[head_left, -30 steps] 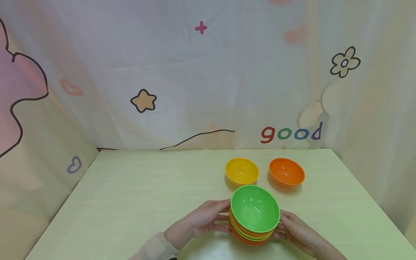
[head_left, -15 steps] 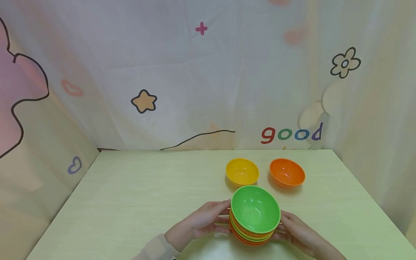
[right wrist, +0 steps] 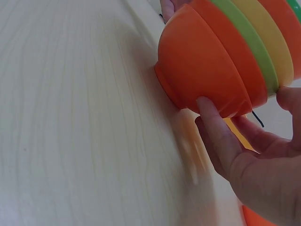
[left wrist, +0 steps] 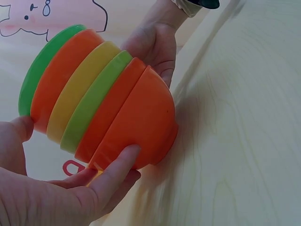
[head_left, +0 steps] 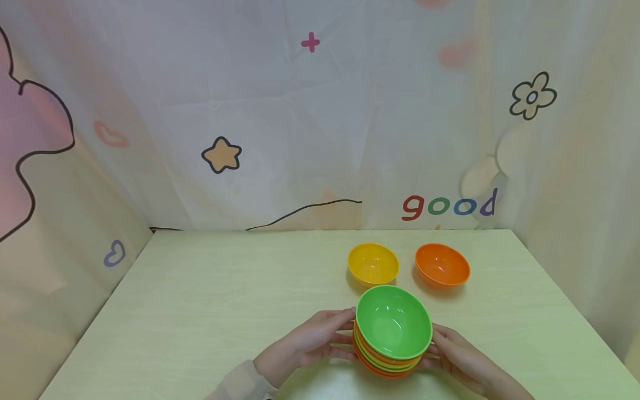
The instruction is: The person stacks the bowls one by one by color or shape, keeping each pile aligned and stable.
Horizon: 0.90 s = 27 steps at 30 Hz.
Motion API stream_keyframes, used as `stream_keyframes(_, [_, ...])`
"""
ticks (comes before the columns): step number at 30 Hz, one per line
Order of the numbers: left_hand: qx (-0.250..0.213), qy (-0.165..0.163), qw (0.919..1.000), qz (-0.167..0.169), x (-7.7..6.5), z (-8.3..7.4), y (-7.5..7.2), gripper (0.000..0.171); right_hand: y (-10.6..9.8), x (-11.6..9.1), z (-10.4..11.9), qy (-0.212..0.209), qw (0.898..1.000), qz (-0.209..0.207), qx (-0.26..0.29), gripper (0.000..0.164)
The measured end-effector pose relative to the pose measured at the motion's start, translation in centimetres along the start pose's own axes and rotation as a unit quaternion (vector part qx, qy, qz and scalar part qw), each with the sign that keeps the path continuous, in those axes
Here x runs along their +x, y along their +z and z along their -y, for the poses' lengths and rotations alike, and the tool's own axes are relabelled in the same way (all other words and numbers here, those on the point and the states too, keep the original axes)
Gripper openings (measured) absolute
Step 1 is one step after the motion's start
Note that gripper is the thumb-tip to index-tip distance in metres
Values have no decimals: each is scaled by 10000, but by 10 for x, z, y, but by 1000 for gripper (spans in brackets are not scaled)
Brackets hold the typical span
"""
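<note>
A stack of nested bowls is between the two hands, a green one on top. In the left wrist view the stack shows orange, yellow and light green layers below the green, with orange at the bottom. The left hand holds its left side, thumb near the upper rims and fingertips lower on the bottom bowl. From the right, the right hand grips the opposite side, its fingers against the lowest orange bowl. The stack's foot is right at the tabletop.
Just behind the stack sits a yellow bowl, with an orange bowl to its right, both upright on the pale wooden table. A printed curtain hangs behind the table and along its sides.
</note>
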<state>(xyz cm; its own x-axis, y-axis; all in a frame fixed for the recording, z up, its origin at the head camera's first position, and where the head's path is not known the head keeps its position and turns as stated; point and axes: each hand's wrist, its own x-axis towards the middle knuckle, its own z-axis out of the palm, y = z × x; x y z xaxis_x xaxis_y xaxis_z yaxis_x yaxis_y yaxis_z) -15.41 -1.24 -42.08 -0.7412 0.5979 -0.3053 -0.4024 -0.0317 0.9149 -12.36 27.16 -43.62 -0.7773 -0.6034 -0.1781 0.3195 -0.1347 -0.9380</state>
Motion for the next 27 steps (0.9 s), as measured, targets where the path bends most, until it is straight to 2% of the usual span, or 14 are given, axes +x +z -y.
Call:
stream_keyframes(8, [-57, 41, 9999, 83, 0, 0, -1, 60, -2, 1, 1, -30, 9999, 89, -131, 46])
stream_keyframes(13, [-125, 42, 9998, 145, 0, 1, -2, 60, -1, 0, 3, 91, 9998, -8, -203, 51])
stream_keyframes(20, [-96, 26, 9998, 167, 0, 1, -3, 61, -1, 2, 7, 212, 9967, -489, -616, 59])
stream_keyframes(27, [-100, 33, 9999, 114, 0, 1, -2, 60, -5, 4, 12, 285, 9869, -1164, -1080, 68])
